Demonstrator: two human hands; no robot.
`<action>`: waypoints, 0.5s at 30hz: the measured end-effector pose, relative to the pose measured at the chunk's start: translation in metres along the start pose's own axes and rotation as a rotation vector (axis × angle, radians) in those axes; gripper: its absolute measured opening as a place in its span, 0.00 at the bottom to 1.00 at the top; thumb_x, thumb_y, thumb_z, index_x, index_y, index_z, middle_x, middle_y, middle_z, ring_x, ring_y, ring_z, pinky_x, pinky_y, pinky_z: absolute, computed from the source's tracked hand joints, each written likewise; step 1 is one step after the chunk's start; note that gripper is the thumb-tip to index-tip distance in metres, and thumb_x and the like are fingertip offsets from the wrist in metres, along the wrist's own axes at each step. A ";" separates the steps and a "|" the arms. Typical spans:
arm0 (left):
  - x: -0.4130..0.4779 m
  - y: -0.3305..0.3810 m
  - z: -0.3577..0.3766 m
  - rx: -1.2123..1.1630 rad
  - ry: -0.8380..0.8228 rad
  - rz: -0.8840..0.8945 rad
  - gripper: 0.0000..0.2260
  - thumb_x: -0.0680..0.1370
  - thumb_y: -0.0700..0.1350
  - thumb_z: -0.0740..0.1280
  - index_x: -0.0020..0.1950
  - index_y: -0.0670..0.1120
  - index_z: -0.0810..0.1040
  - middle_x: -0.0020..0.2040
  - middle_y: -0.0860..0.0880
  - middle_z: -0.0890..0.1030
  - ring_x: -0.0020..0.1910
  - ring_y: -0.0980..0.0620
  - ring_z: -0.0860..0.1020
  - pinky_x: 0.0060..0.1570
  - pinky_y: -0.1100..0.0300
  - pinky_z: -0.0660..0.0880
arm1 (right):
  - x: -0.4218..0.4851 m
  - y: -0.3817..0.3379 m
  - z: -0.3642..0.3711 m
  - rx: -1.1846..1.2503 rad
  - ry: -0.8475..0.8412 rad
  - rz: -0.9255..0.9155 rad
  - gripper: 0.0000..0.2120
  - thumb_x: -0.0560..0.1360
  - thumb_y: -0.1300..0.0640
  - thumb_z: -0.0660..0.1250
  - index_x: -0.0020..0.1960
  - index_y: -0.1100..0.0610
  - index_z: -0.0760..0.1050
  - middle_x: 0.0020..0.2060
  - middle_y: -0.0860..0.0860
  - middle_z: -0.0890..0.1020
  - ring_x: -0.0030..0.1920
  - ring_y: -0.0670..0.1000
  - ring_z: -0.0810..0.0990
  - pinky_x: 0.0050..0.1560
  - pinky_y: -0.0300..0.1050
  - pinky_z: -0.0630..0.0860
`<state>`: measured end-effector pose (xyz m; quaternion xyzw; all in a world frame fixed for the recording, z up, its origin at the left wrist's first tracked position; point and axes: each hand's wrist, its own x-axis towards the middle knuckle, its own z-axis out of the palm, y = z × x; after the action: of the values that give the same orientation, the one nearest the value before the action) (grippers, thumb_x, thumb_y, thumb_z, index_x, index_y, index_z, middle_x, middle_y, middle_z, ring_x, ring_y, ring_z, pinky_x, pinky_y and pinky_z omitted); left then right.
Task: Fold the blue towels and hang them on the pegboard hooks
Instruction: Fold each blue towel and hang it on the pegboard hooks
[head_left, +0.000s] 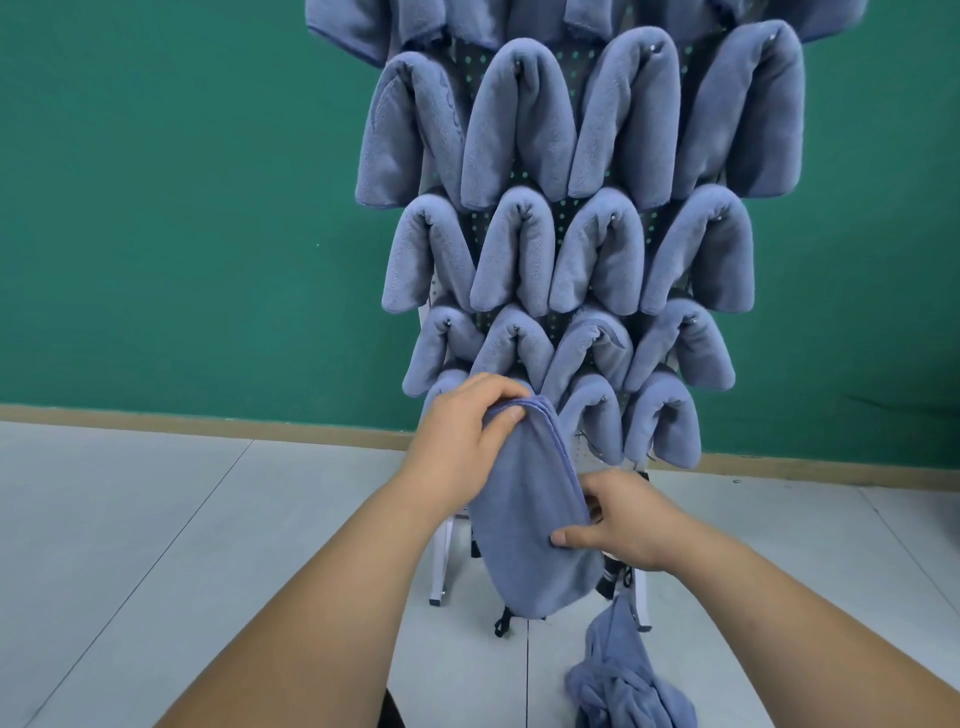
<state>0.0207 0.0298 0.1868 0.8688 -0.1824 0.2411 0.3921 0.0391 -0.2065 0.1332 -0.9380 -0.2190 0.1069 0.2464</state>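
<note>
1. Head view: the left hand (465, 434) grips the top fold of a folded blue towel (524, 525). Its thumb lies on the front of the cloth and its fingers are curled behind.
2. Head view: the right hand (626, 525) pinches the right edge of the same towel lower down, with the thumb tip on the front and the other fingers tucked behind the edge.
3. Head view: the towel hangs lengthwise between the two hands, its stitched border along the right side. It is held up in front of the bottom row of the pegboard (561, 210), towards that row's left side. Whether it touches a hook cannot be told.
4. Head view: hung towels (519, 124) cover most of the pegboard in rows, each one draped over a hook with both ends hanging down. In the bottom row, one sits partly hidden behind the left hand and two more hang just to the right of the held towel.
5. Head view: a white stand leg (441, 564) rests on the pale tiled floor (156, 519), with a green wall (182, 208) behind.
6. Head view: a loose heap of towels (628, 680) lies on the floor at the lower right, near the foot of the stand.
</note>
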 end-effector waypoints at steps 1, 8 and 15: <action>0.001 -0.004 -0.003 -0.031 0.030 -0.050 0.06 0.83 0.43 0.68 0.57 0.53 0.82 0.52 0.62 0.82 0.56 0.60 0.80 0.59 0.64 0.74 | 0.001 0.003 -0.001 -0.048 0.000 0.014 0.17 0.67 0.37 0.79 0.43 0.47 0.78 0.36 0.46 0.83 0.38 0.47 0.80 0.42 0.48 0.78; 0.001 -0.036 -0.018 -0.056 0.118 -0.369 0.06 0.84 0.44 0.67 0.53 0.56 0.81 0.46 0.59 0.83 0.43 0.63 0.79 0.44 0.70 0.71 | 0.000 0.026 -0.023 -0.199 0.052 0.126 0.22 0.65 0.39 0.82 0.36 0.52 0.75 0.32 0.48 0.80 0.34 0.49 0.76 0.36 0.46 0.73; 0.002 -0.043 -0.014 -0.079 0.173 -0.479 0.06 0.85 0.46 0.65 0.53 0.57 0.78 0.48 0.55 0.83 0.47 0.55 0.81 0.48 0.61 0.75 | -0.009 0.039 -0.052 -0.031 0.026 0.131 0.23 0.60 0.41 0.86 0.38 0.52 0.77 0.30 0.48 0.82 0.29 0.44 0.74 0.33 0.40 0.72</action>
<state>0.0403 0.0676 0.1704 0.8474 0.0532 0.2073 0.4858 0.0609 -0.2624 0.1586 -0.9554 -0.1555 0.1071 0.2269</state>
